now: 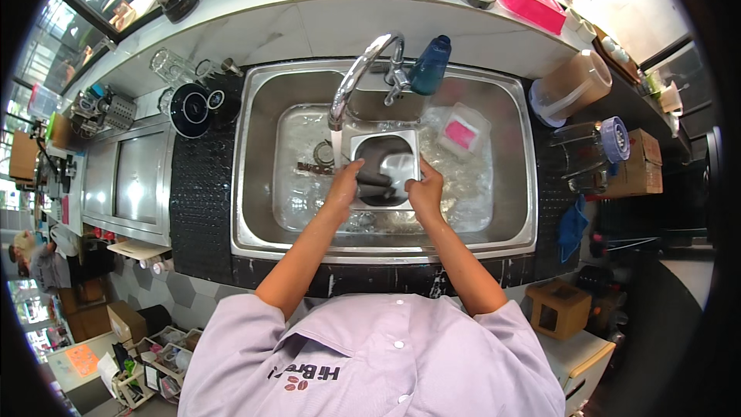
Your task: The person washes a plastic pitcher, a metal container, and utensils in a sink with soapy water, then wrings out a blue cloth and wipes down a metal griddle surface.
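Note:
Between my hands is a square stainless steel pan [386, 163] with a rounded opening, held over the steel sink [255, 156]. My left hand [345, 184] grips its left rim, thumb on top. The right rim is in the grasp of my right hand [426, 188]; the fingers behind it are partly hidden. Water [336, 147] streams from the curved chrome faucet [363, 61] just left of the pan, near my left hand. In the basin beyond my right hand, a pink-and-white sponge [460, 133] rests in a clear plastic container [485, 123].
A blue bottle [431, 66] stands beside the faucet at the back rim. Glasses [172, 66] and a dark saucer [190, 110] sit on the left mat. Right of the sink are a pitcher [573, 87], a lidded jar [584, 147] and a blue cloth [572, 229].

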A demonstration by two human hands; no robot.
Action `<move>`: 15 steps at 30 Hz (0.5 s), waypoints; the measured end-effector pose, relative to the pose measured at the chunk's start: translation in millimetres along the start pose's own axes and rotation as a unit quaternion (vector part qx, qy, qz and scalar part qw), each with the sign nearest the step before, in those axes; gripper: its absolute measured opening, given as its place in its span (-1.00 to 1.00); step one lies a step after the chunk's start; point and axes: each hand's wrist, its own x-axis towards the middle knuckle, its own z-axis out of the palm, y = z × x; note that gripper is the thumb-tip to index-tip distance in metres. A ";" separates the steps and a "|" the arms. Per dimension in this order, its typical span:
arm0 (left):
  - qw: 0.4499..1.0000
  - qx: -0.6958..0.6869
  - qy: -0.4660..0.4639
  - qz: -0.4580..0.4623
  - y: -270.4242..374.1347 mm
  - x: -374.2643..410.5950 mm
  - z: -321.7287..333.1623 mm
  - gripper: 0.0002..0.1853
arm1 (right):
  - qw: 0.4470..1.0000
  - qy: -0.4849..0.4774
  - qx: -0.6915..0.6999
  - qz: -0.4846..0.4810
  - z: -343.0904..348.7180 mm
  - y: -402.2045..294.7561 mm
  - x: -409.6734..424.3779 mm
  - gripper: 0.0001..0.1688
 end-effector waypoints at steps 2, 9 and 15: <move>0.999 0.036 0.012 0.030 0.3 -3.4 -35.6 -0.46 | 0.991 -0.069 0.105 0.043 28.8 3.9 3.6 -0.13; 0.993 -0.095 -0.059 0.040 13.5 -40.1 -101.7 -0.46 | 0.969 -0.224 0.101 0.031 78.7 -13.7 23.6 -0.13; 0.990 -0.086 -0.011 0.113 1.7 -45.4 -100.6 -0.48 | 0.944 -0.315 0.094 0.026 87.5 -22.7 47.8 -0.41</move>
